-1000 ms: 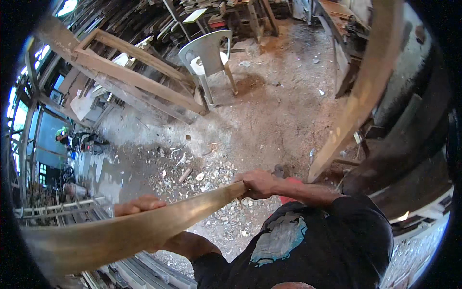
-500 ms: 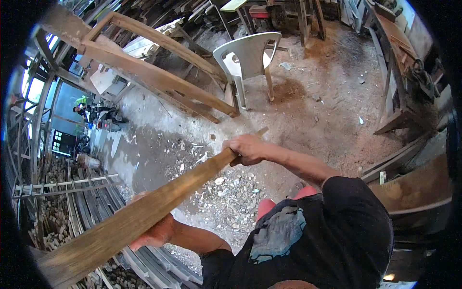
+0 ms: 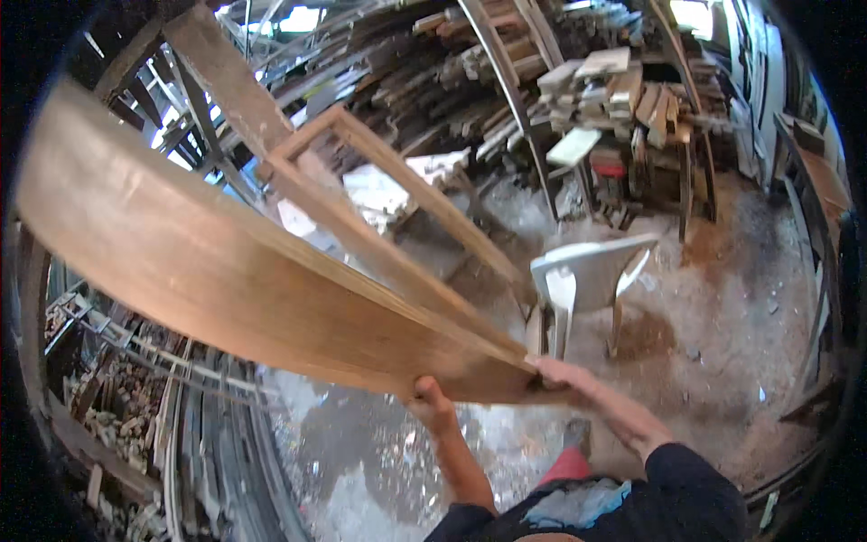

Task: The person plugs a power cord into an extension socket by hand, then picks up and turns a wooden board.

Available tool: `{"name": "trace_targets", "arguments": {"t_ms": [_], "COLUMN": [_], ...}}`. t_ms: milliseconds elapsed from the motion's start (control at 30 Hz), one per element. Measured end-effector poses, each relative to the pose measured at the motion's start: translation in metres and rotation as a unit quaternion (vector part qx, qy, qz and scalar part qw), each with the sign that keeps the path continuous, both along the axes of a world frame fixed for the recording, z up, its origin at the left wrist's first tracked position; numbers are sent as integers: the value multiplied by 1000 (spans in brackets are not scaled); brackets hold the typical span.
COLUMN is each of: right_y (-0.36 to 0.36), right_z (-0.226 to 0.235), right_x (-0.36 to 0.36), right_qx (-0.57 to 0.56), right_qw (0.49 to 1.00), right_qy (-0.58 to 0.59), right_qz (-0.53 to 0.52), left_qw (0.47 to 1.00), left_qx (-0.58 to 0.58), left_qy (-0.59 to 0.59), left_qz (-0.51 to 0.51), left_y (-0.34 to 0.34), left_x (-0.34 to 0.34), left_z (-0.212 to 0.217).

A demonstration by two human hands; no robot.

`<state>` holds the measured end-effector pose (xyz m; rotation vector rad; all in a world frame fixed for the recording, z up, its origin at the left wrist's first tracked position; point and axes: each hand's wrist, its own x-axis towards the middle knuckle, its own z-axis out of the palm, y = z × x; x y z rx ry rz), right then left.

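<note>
Wooden plank (image 3: 262, 303) in both hands (image 3: 432, 405)

The board (image 3: 271, 294) slants above the floor's (image 3: 713, 379) left side, the right hand (image 3: 562, 372) at its near end and the left hand (image 3: 433, 411) left of that, at its lower edge. Behind the board, the frame (image 3: 388, 244) runs from near the post (image 3: 226, 81) to beside the chair (image 3: 589, 282), which is right of these 2. Behind the chair, blocks (image 3: 623, 90) are stacked toward the floor's far edge, the woodpile (image 3: 388, 99) left of them. The bench (image 3: 817, 167) is at the right edge. Planks (image 3: 221, 452) lie along the left edge, offcuts (image 3: 117, 402) farther left.
</note>
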<state>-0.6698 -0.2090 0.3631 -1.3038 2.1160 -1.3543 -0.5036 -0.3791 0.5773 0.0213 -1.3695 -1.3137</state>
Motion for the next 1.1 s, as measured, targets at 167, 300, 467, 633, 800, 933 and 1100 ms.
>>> {"name": "trace_targets", "arguments": {"t_ms": [167,300,467,633,800,933,1100], "right_y": [-54,-82,-54,-22,-18,-34,-47], "right_z": [32,-8,28,-1,-53,-40,-29], "right_x": [-60,-135,-117,-121,-130,-123,-127], "right_qx": [-70,-167,35,132,69,88,120], "right_qw": [994,931,985,977,977,963,955], "right_qy": [47,-259,-20,-97,-112,-191,-218], "right_qz": [-76,-195,-167,-138,-165,-167,-160], "left_qw": [999,997,988,977,959,944,976], "left_qx": [1,-4,-38,33,17,1,38], "left_qy": [-52,-55,-124,-179,-247,-268,-214], "left_qz": [-11,-53,82,108,138,191,31], "left_y": [-46,-68,-141,-199,-250,-282,-271], "left_x": [-112,-211,-280,-322,-348,-349,-350], "left_z": [45,72,69,63,47,30,37]}}
